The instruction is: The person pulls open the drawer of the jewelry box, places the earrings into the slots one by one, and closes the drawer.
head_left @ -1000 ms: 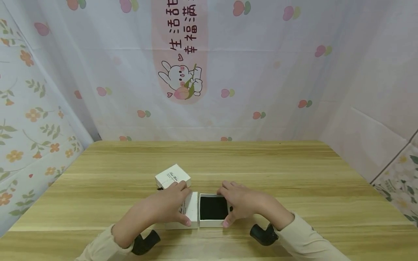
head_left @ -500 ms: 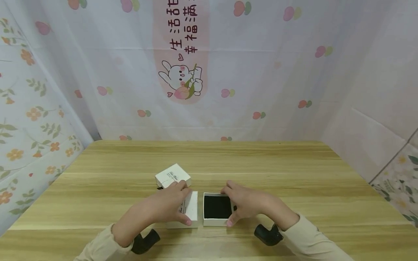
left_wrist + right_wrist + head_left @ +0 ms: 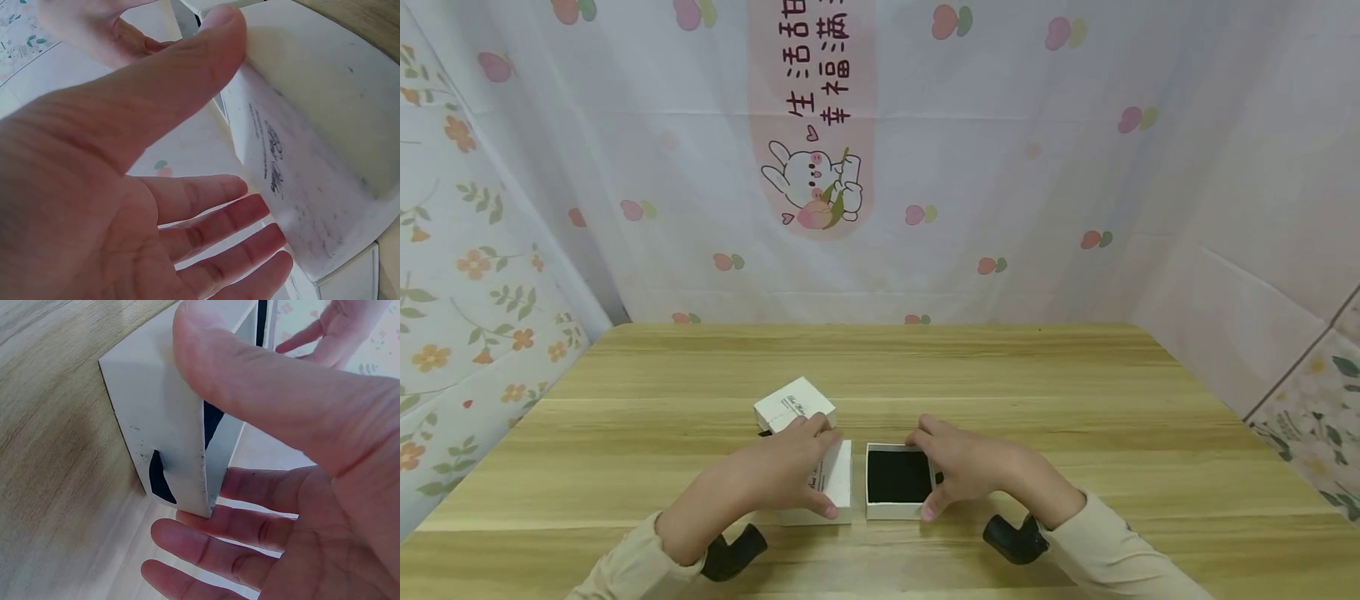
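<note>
In the head view my left hand (image 3: 778, 477) spans a white cardboard box (image 3: 837, 479) with dark script on its top. The left wrist view shows the thumb (image 3: 215, 37) on one edge of that box and the fingertips at the opposite edge. To its right lies an open white box tray (image 3: 895, 512) with a black lining (image 3: 898, 477). My right hand (image 3: 966, 462) holds this tray by its right end, thumb in front and fingers behind. A black ribbon tab (image 3: 160, 478) pokes from the tray's end wall in the right wrist view. A narrow gap separates tray and box.
Another white printed box (image 3: 793, 402) sits turned at an angle, just behind my left hand. Everything stands on a wood-grain table (image 3: 1000, 367). A white patterned curtain (image 3: 962, 167) hangs beyond the table's far edge. Black curved pieces (image 3: 733, 555) are at both wrists.
The right hand has shifted slightly right with the tray, widening the gap from the white box. Over the last half second both hands stay about where they were.
</note>
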A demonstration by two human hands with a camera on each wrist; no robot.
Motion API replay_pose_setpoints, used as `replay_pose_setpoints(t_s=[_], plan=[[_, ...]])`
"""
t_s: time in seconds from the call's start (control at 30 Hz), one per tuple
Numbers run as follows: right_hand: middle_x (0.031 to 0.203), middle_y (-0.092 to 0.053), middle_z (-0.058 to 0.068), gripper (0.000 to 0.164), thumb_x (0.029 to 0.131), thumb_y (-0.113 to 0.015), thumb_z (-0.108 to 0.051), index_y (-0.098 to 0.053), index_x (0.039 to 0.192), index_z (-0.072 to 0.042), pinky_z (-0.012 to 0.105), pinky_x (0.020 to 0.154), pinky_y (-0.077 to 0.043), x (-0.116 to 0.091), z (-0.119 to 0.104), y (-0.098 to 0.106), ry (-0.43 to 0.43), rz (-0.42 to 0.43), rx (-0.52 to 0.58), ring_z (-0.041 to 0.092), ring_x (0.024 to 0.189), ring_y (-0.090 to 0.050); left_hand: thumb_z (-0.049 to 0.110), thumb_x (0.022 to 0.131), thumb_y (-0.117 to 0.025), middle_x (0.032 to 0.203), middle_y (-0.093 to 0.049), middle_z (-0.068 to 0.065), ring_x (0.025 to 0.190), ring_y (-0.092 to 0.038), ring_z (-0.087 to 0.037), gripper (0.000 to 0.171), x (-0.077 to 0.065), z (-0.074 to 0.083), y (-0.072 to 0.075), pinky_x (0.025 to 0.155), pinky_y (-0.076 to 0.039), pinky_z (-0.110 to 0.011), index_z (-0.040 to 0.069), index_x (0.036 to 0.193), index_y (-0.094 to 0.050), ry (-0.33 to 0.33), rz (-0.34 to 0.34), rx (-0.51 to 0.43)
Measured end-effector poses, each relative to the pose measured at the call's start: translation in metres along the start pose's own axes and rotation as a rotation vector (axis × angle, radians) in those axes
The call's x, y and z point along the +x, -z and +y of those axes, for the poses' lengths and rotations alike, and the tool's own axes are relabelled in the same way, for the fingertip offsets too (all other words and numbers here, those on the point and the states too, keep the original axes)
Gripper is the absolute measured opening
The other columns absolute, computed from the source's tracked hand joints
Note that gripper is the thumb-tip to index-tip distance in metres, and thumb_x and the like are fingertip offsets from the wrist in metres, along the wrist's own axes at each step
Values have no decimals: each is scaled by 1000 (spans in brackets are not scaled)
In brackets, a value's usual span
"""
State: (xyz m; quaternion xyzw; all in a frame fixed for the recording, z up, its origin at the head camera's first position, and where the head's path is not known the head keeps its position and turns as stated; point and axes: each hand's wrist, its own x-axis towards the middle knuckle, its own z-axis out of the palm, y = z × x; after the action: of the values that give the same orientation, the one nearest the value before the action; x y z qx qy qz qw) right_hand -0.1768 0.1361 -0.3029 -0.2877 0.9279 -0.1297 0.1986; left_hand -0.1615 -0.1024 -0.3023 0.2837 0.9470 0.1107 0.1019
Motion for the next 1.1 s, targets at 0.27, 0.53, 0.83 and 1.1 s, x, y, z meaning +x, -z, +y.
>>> replay_pose_setpoints(t_s=[0.27, 0.53, 0.83, 1.1], plan=[[107, -42, -3, 79, 67, -79, -36, -46, 131, -3, 30, 81, -44, 2, -1, 0, 5, 2, -33, 11, 93, -43, 43, 71, -77, 123, -46, -8, 111, -44, -23, 81, 3, 3, 1, 90, -45, -39, -1, 131, -47, -65, 10, -6], [108, -41, -3, 78, 68, -79, -38, -46, 130, -3, 29, 81, -43, 2, 1, 0, 16, -5, -44, 11, 93, -43, 51, 77, -68, 120, -53, -2, 113, -45, -18, 70, 15, 10, -12, 97, -41, -33, 5, 127, -54, -190, 103, 124], [108, -42, -2, 77, 67, -79, -38, -47, 128, -3, 29, 79, -43, 3, 1, 1, 20, 1, -38, 11, 91, -44, 56, 77, -65, 119, -54, -1, 112, -46, -19, 70, 21, 13, -15, 99, -39, -33, 7, 125, -56, -178, 102, 196], [106, -42, -3, 78, 66, -79, -40, -48, 127, -3, 28, 78, -43, 1, 4, 0, 31, 12, -39, 11, 91, -43, 57, 77, -63, 117, -54, -2, 110, -47, -18, 70, 22, 15, -18, 97, -41, -29, 6, 125, -55, -190, 96, 249]])
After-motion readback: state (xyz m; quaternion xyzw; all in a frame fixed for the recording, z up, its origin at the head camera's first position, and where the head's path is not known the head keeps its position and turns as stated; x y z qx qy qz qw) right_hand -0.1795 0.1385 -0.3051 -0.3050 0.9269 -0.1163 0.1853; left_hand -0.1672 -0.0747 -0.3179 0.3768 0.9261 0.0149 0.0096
